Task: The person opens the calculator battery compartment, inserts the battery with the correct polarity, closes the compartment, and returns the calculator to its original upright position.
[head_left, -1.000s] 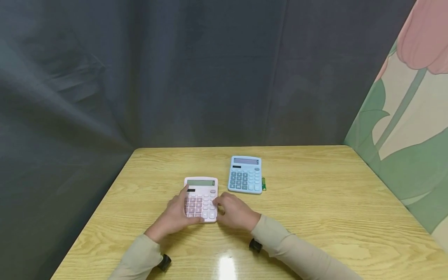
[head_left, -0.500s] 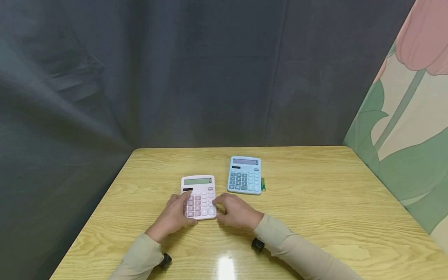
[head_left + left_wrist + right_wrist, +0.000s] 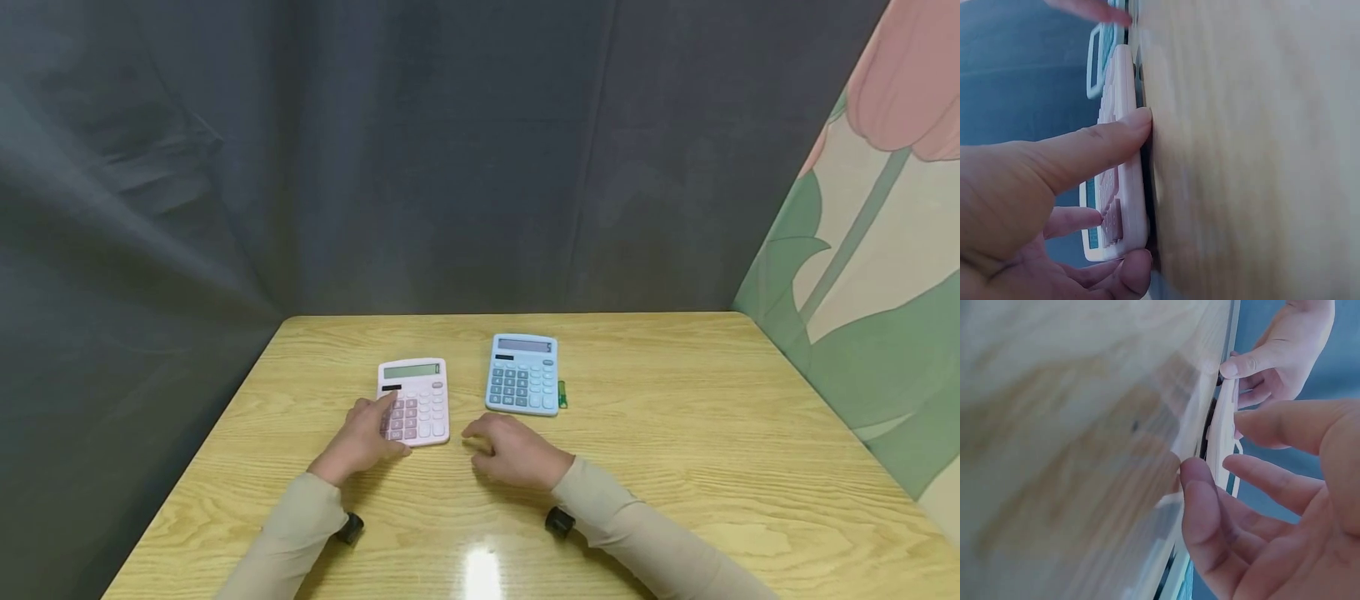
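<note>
A pink calculator lies on the table, left of centre in the head view. My left hand grips it by the lower left part. In the left wrist view, the thumb lies across the near edge of the calculator, with other fingers at its side and one fingertip over the keys. To the right of the pink calculator, my right hand hovers low by the tabletop, fingers loosely bent around nothing. A blue calculator showing a 5 lies farther back, beyond the right hand.
Against the blue calculator's right side lies a small green item. The wooden table ends at a dark curtain behind and on the left. A wall with a painted tulip stands on the right.
The pink calculator has slid away and to the left with my left hand. My right hand has parted from its right edge and stayed nearly in place. The blue calculator has not moved.
</note>
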A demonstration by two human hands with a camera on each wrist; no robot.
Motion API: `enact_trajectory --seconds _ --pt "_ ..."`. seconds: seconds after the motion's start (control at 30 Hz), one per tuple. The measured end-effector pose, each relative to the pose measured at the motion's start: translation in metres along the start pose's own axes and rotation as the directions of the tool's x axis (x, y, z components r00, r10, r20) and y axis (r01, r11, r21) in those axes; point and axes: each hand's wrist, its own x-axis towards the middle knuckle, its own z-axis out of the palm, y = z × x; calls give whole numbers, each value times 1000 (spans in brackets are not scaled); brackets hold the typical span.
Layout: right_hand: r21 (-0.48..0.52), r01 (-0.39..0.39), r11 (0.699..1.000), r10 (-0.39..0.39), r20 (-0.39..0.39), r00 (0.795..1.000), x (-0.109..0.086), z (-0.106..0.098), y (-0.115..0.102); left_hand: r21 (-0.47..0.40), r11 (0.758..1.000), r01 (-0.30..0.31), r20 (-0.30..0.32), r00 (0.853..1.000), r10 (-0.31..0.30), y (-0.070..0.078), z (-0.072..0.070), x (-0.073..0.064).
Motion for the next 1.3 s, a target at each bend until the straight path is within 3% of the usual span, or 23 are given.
enact_trajectory --seconds 0.2,0.47,0.77,0.87,1.0,1.2,1.3 --pt "30 -30 999 31 -25 999 -4 -6 12 22 1000 11 26 1000 -11 -13 -12 18" --pt "70 -87 994 95 -114 989 -8 -21 24 49 998 34 71 997 -38 -25 -29 35" --pt "31 -211 977 213 -212 954 -5 -33 37 39 998 56 99 993 -60 -36 -36 49" --pt "43 -285 957 287 -243 926 -2 -38 41 40 998 52 85 995 -55 -40 -35 50" --pt "74 -388 919 392 -295 871 0 -47 51 49 997 54 51 997 -57 -36 -31 43" --pt "77 -514 854 507 -339 792 4 -56 70 67 997 47 -87 995 -42 -12 -24 22" --pt "105 -571 814 571 -323 755 8 -58 79 54 998 25 -113 993 -19 4 -20 14"
